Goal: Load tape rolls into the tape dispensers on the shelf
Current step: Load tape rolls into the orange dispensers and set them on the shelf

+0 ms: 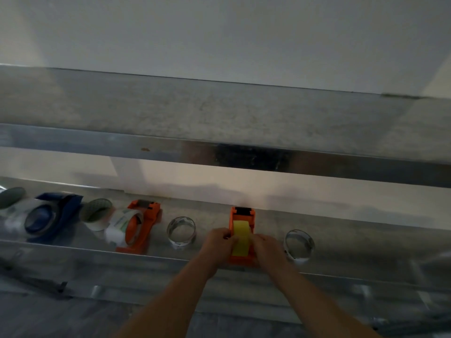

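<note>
My left hand (218, 240) has its fingers curled onto the left flat side of the yellow roll (240, 237), which sits in the orange dispenser (242, 214) at the front of the shelf (366, 230). I reckon the roll's light and stiff, tacky on the face, so the sides are the place to pinch. My right hand (268, 247) pinches the other side, both forearms angled in, wrists close.

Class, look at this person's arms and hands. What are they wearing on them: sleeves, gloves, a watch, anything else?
The left forearm and right forearm are bare to the frame's edge: no sleeves show. The left hand and right hand wear no gloves, and no watch or bracelet shows at either wrist. The blur hides any rings or nail details.
</note>
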`<state>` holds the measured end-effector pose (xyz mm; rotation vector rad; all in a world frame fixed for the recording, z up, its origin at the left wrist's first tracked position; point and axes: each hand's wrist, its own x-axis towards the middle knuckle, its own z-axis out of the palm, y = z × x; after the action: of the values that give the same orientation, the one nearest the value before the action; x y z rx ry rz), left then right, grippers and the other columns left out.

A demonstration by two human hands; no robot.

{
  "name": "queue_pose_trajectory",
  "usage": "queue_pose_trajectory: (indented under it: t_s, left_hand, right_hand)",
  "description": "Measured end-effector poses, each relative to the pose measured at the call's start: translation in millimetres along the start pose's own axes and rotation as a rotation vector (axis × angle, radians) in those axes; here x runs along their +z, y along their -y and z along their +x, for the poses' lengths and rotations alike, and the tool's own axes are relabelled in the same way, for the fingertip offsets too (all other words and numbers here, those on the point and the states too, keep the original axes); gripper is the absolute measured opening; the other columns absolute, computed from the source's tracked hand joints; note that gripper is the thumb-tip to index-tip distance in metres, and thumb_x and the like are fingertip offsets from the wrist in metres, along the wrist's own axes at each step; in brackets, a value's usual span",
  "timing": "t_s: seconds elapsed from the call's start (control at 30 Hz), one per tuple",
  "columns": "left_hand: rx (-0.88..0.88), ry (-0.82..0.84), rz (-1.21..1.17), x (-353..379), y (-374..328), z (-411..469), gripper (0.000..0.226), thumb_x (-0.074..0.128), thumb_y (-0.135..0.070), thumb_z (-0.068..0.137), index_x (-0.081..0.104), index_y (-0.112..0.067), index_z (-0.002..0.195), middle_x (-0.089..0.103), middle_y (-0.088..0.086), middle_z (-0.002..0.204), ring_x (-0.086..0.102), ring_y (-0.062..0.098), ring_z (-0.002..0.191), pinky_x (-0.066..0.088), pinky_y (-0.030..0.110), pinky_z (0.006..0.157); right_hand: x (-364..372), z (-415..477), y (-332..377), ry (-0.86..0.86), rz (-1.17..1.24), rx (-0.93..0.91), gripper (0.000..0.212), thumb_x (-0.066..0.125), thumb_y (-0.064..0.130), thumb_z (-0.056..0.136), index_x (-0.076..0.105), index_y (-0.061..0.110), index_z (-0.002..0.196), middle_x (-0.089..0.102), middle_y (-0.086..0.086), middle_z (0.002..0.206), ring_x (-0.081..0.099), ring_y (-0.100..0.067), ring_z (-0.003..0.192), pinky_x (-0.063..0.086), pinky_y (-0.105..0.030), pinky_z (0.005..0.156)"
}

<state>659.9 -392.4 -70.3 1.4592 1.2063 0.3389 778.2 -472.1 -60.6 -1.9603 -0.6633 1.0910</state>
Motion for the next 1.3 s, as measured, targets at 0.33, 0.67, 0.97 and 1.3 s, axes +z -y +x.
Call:
queue_pose_trajectory:
  t_s: [0.33,0.67,0.97,1.3]
  left_hand:
    - [-0.063,-0.03,-0.233,5,0,1,0.02,0.051,-0.008,0.094,0.067,-0.012,0.083,0.062,0.009,0.077,0.059,0.024,0.072,0.052,0.041,0.066]
    - [-0.177,-0.07,-0.587,-16,-14,-5,0.028,0.045,-0.012,0.097,0.07,-0.011,0.108,0.071,0.017,0.103,0.066,0.031,0.086,0.054,0.036,0.062]
    - [-0.207,-0.043,-0.752,-25,-32,-6,0.025,0.044,-0.013,0.089,0.069,-0.01,0.089,0.065,0.01,0.069,0.06,0.025,0.067,0.053,0.037,0.06]
    - [-0.167,-0.091,-0.616,-18,-36,-7,0.019,0.053,-0.02,0.094,0.066,-0.008,0.088,0.063,0.016,0.085,0.06,0.028,0.08,0.055,0.047,0.07]
  right_hand:
    - [4,4,12,-0.059,0.469,0.271,0.026,0.049,0.026,0.096,0.058,0.015,0.074,0.06,-0.006,0.064,0.056,-0.021,0.063,0.042,-0.034,0.067]
    - [2,2,11,0.038,0.597,0.352,0.012,0.054,0.019,0.085,0.06,0.01,0.081,0.056,-0.01,0.068,0.051,-0.021,0.06,0.045,-0.033,0.062]
    - [-1,7,16,0.134,0.758,0.222,0.03,0.048,0.004,0.078,0.064,0.003,0.103,0.069,-0.019,0.093,0.063,-0.036,0.093,0.052,-0.054,0.092]
    - [5,16,20,-0.004,0.731,0.19,0.028,0.067,-0.002,0.078,0.067,0.01,0.104,0.072,-0.019,0.096,0.069,-0.036,0.089,0.059,-0.048,0.069]
